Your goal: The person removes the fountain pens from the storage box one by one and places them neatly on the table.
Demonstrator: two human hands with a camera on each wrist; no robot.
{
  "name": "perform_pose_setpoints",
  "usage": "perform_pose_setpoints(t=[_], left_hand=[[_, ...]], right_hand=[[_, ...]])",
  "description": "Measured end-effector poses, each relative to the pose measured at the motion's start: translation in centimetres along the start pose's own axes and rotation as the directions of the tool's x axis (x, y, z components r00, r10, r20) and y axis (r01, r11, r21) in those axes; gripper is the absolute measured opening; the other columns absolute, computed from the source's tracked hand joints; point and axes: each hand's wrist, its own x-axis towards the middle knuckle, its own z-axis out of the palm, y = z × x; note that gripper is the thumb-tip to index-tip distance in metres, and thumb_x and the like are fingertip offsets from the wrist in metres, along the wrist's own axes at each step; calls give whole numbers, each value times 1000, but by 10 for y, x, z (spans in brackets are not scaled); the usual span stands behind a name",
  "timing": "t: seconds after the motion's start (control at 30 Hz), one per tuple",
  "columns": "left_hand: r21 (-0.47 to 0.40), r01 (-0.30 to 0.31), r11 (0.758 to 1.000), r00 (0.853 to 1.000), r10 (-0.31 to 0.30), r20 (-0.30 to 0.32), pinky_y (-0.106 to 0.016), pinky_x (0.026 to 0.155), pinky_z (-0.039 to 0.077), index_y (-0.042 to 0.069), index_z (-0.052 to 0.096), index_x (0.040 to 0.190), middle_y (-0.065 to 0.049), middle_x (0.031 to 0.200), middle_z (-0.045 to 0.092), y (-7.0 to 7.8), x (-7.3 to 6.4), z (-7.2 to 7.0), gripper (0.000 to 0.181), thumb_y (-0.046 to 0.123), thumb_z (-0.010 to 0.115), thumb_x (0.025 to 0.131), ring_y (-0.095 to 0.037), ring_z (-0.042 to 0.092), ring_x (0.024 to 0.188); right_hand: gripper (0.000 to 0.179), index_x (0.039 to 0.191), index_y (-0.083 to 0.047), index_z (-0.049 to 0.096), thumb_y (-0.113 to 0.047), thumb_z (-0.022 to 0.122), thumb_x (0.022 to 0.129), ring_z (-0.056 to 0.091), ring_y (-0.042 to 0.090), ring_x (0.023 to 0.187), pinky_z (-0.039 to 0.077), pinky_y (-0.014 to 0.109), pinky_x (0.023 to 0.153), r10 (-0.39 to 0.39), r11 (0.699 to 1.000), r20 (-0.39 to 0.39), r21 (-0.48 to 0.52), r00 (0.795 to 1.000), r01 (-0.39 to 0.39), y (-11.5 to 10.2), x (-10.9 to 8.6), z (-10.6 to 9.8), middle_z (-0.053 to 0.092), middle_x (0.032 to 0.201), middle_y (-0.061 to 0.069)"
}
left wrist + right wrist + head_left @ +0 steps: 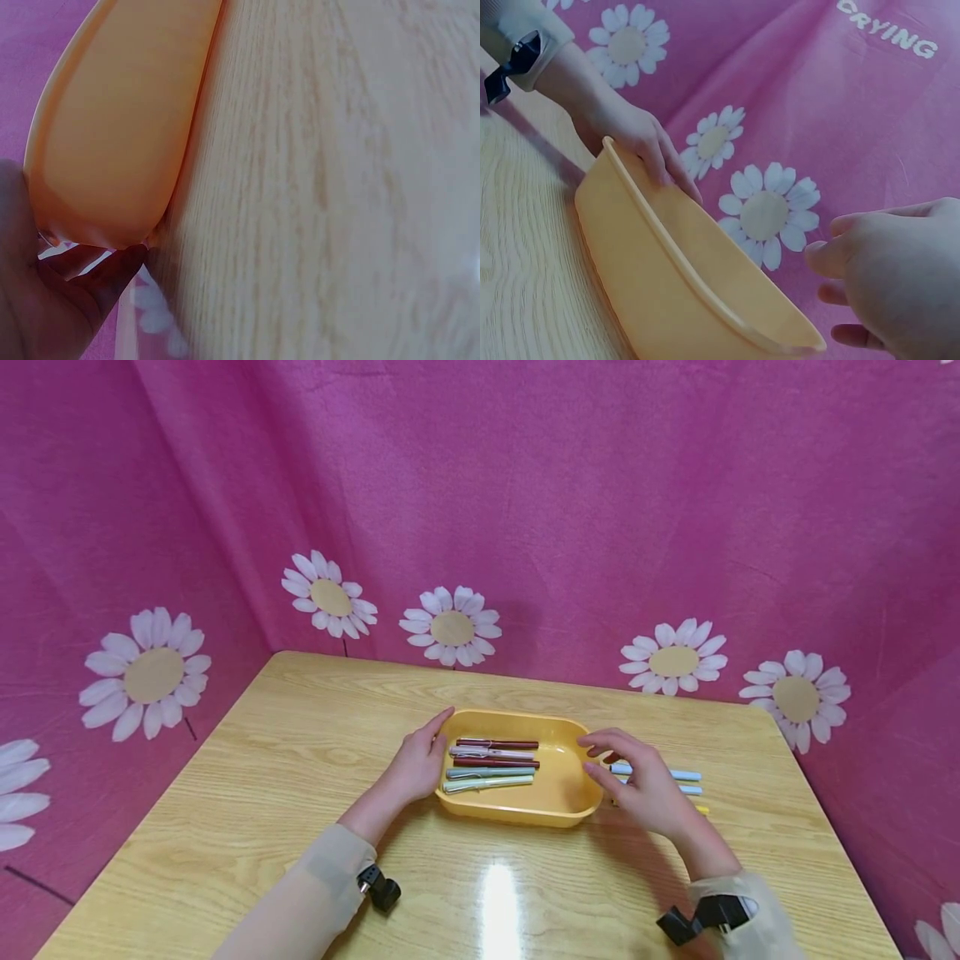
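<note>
A yellow-orange tray (510, 817) sits on the wooden table. My left hand (416, 766) grips its left end, and the right wrist view shows the fingers of that hand (652, 154) over the rim. Inside, to the left, several pens lie side by side: dark red ones (513, 763), a pale lilac one (495, 752), a teal one (491, 772) and a pale green one (491, 784). At the tray's right end my right hand (645, 789) hovers with loosely bent, parted fingers and nothing between them; its fingertips overlap the rim in the head view.
Right of the tray, partly hidden by my right hand, two light blue pens (684, 775) and a yellow one (702, 810) lie on the table (360, 693). A pink curtain (525, 510) with white daisies stands behind and at both sides.
</note>
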Motion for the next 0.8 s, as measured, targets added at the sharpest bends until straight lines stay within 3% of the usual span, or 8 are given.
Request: perform_pose_setpoints(t=[0.2,0.57,0.8], left_hand=[[12,4,1000,1000,-4,-1,-51,120,36,5,41,163,-27,147,57,-1,0,0,52,7,43,111,-38,53,138],[10,19,1000,1000,-19,0,-51,122,35,6,41,163,-27,150,55,-1,0,-1,51,8,42,112,-38,50,141],[9,26,1000,1000,-27,6,-50,122,33,7,41,163,-26,152,52,-1,0,0,51,9,41,112,-38,48,143]], right_hand=[[33,127,-6,72,3,75,95,68,31,103,60,46,86,-7,1000,33,23,999,6,-1,8,5,71,117,-1],[34,129,-11,73,-1,75,97,67,27,107,58,56,88,22,997,119,66,993,-30,-2,23,19,71,120,-2],[32,130,-6,72,-1,74,98,68,29,109,57,58,89,32,996,157,77,987,-44,-1,32,31,72,121,8]])
